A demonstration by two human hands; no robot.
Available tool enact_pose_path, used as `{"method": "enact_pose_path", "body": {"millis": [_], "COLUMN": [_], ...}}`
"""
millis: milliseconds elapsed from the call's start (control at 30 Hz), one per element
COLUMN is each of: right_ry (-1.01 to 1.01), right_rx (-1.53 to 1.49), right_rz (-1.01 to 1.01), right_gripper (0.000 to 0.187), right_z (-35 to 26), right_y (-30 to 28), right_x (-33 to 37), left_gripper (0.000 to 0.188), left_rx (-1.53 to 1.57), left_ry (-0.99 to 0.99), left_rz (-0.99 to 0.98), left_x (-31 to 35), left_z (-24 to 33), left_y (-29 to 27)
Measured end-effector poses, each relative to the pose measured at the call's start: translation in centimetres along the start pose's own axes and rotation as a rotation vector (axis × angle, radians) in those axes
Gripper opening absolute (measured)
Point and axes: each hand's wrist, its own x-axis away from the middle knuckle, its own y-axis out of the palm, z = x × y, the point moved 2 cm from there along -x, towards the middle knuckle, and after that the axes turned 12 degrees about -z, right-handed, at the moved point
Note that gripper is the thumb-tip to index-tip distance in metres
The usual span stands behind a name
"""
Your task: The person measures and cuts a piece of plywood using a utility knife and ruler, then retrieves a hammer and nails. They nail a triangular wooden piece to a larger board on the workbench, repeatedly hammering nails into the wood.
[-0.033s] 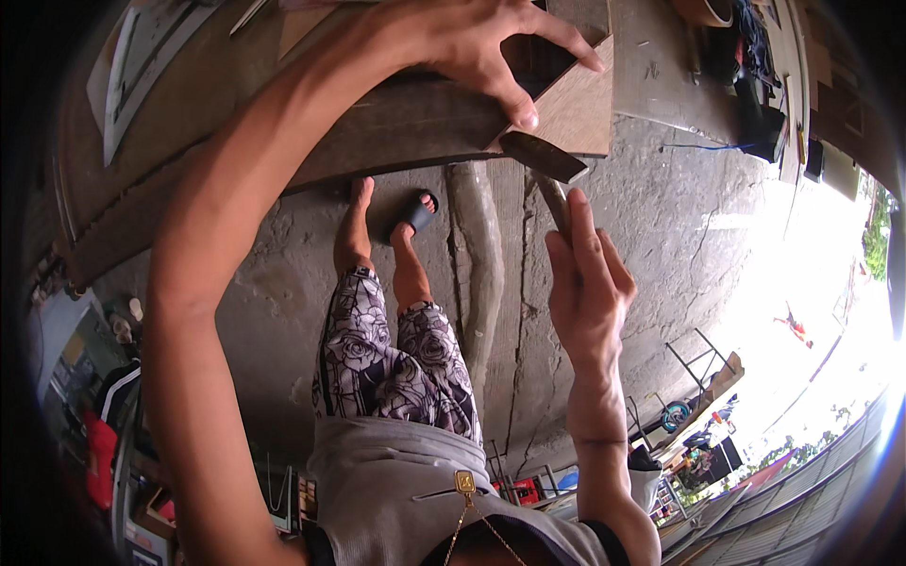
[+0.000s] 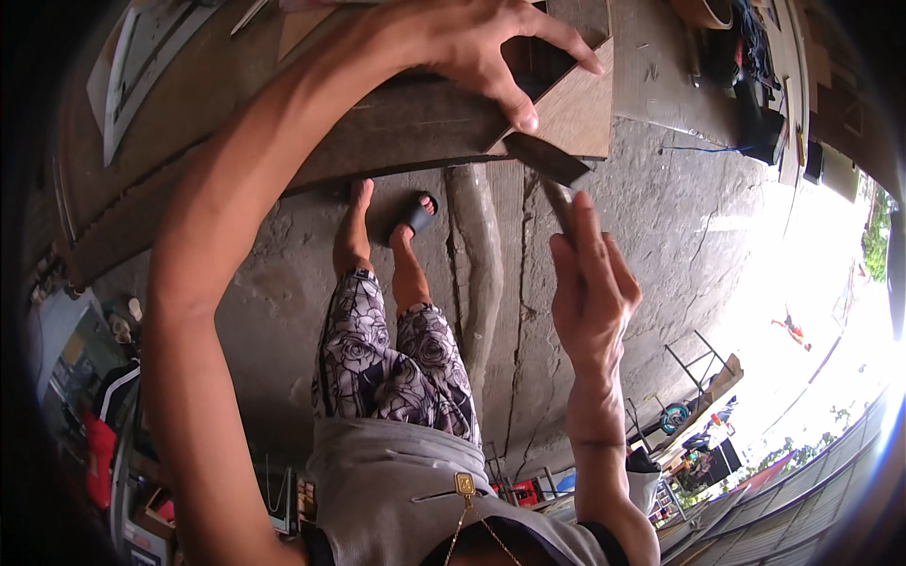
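My left hand [image 2: 486,57] arches over a wooden piece from the left, thumb and index finger spread wide. Their tips rest on a light brown wooden panel [image 2: 571,111] at the edge of the dark wooden workbench [image 2: 396,127]. Its remaining fingers are mostly hidden. In my right hand [image 2: 595,292] is a hammer [image 2: 545,158], gripped by its handle with the index finger stretched along it. The dark hammer head is close to the panel's near edge, just below my left thumb; whether they touch I cannot tell.
Below the bench lies a cracked concrete floor [image 2: 632,226] with a raised ridge [image 2: 477,255]. My feet, one in a dark sandal [image 2: 413,217], stand near the bench. Dark cloth and tools [image 2: 755,85] hang at the upper right. Metal frames [image 2: 694,368] stand at the lower right.
The hammer and my right hand have shifted slightly right and toward me. My left hand and the panel look unmoved.
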Motion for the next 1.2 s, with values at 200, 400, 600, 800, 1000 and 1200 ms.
{"method": "enact_pose_path", "body": {"millis": [200, 400, 600, 800, 1000, 1200], "right_ry": [0.062, 0.017, 0.019, 0.044, 0.159, 0.207], "right_rx": [-0.017, -0.004, -0.023, -0.035, -0.087, -0.249], "right_rz": [-0.094, -0.028, -0.023, -0.039, -0.125, 0.092], "right_gripper": [0.049, 0.053, 0.052, 0.051, 0.045, 0.034], "right_z": [-0.8, -1.0, -0.7, -0.8, -0.9, 2.3], "right_y": [-0.2, -0.2, 0.1, 0.2, -0.5, -1.0], "right_x": [-0.7, -0.6, -0.6, 0.0, 0.3, 0.8], "left_gripper": [0.086, 0.085, 0.084, 0.084, 0.082, 0.08], "left_rx": [0.003, 0.019, 0.063, -0.04, 0.001, 0.022], "left_ry": [0.001, 0.009, -0.015, -0.01, 0.037, -0.019], "left_rz": [-0.01, 0.002, -0.029, 0.013, 0.029, -0.015], "left_x": [0.1, 0.1, 0.4, 0.2, -0.3, 0.5], "left_z": [-0.6, -0.7, -0.2, -0.7, -0.5, 0.8], "left_y": [0.0, 0.1, -0.5, -0.4, -0.8, -1.4]}}
